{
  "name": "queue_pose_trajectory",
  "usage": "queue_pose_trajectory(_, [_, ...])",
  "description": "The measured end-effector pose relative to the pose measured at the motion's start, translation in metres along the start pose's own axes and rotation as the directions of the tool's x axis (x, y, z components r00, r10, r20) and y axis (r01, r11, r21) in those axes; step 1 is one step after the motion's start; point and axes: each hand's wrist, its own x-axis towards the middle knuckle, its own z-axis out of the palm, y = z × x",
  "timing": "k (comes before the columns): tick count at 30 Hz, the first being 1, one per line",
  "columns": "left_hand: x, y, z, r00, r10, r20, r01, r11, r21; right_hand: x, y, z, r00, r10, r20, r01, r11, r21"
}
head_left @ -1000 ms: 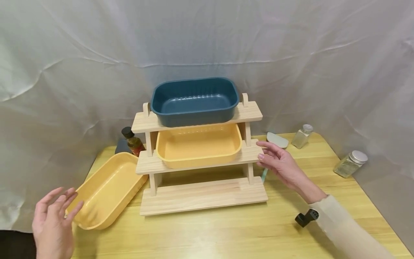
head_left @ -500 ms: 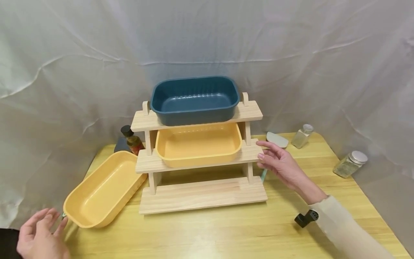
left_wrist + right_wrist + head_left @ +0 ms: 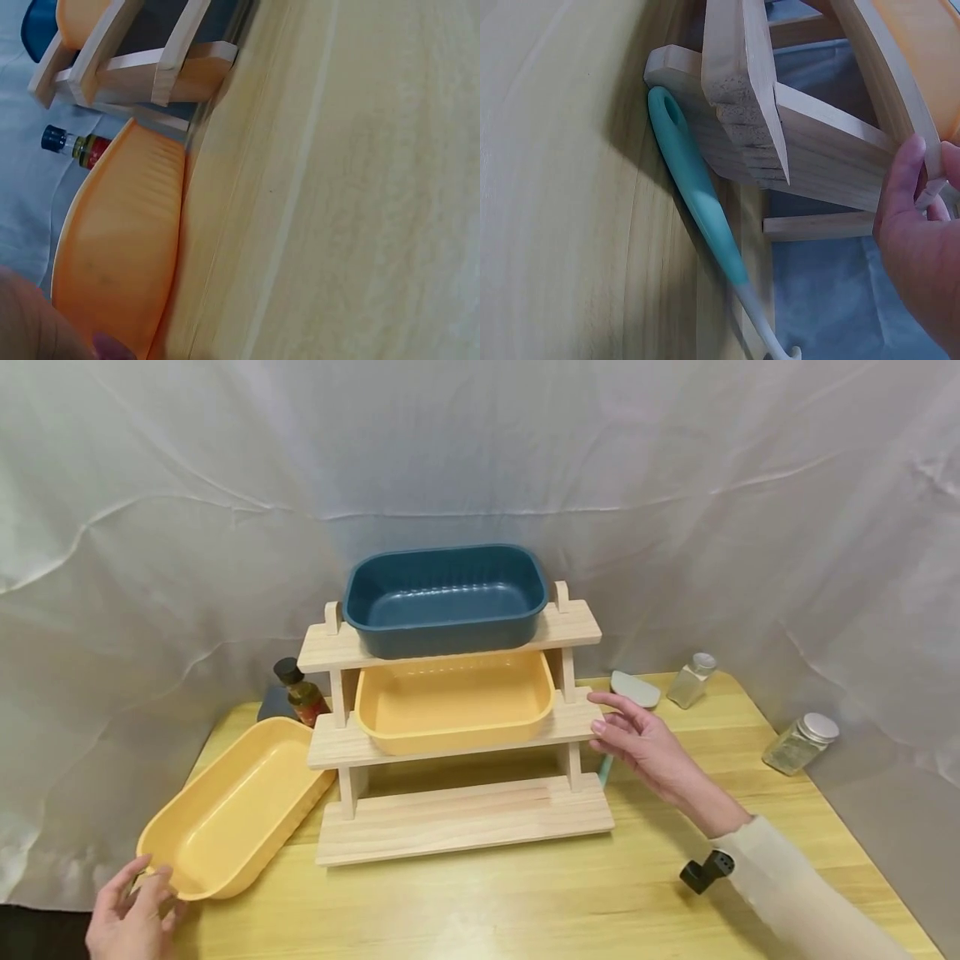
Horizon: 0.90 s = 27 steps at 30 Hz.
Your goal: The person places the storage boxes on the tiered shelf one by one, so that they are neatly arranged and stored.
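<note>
A three-tier wooden rack [image 3: 465, 818] stands mid-table, with a dark blue bin [image 3: 446, 639] on its top tier. On the middle tier sits a yellow bin [image 3: 453, 739]. A second yellow bin [image 3: 232, 810] lies at an angle to the left of the rack; its ribbed outer wall [image 3: 124, 240] shows in the left wrist view. My left hand [image 3: 133, 914] grips that bin's near corner at the rim, the grip partly hidden. With thumb and fingers, my right hand [image 3: 648, 752] pinches the right end of the middle tier.
Behind the rack's left side stands a dark-capped bottle [image 3: 302, 692] near a dark block [image 3: 274, 703]. At right are two glass jars [image 3: 692, 681] [image 3: 801, 745]. A teal-handled tool [image 3: 697, 184] lies beside the rack's right side. A grey curtain [image 3: 465, 460] backs the table.
My left hand drew back from over the loose yellow bin, then came to its near corner and took hold. The right hand stays on the rack. The head view shifts slightly.
</note>
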Motion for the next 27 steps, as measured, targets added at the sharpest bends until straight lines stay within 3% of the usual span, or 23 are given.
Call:
queue_pose_trajectory(5, [-0.0006, -0.0032, -0.0021, 0.998, -0.038, 0.053, 0.038, 0.999, 0.006, -0.0003, -0.0001, -0.0006, 1.000, -0.006, 0.001, 0.006, 1.000, 0.006])
queue_pose_trajectory(12, [-0.0038, -0.0040, -0.0032, 0.995, -0.062, 0.082, 0.070, 0.993, -0.098, -0.0024, 0.0015, 0.0016, 1.000, 0.020, -0.021, -0.019, 1.000, 0.020])
queue_pose_trajectory(20, [-0.0028, -0.0031, -0.0026, 0.998, 0.027, 0.052, -0.020, 0.992, -0.124, 0.0002, 0.0020, 0.0020, 1.000, 0.010, -0.024, -0.009, 0.999, 0.046])
queue_pose_trajectory(24, [-0.0013, -0.0016, -0.0020, 0.997, 0.071, 0.033, -0.063, 0.977, -0.203, 0.0012, 0.0020, 0.0009, 0.999, 0.020, -0.027, -0.018, 0.999, 0.042])
queue_pose_trajectory(27, [-0.0003, -0.0011, -0.0016, 0.993, 0.110, 0.032, -0.096, 0.949, -0.299, 0.0016, 0.0024, -0.0001, 0.999, 0.024, -0.023, -0.023, 0.999, 0.046])
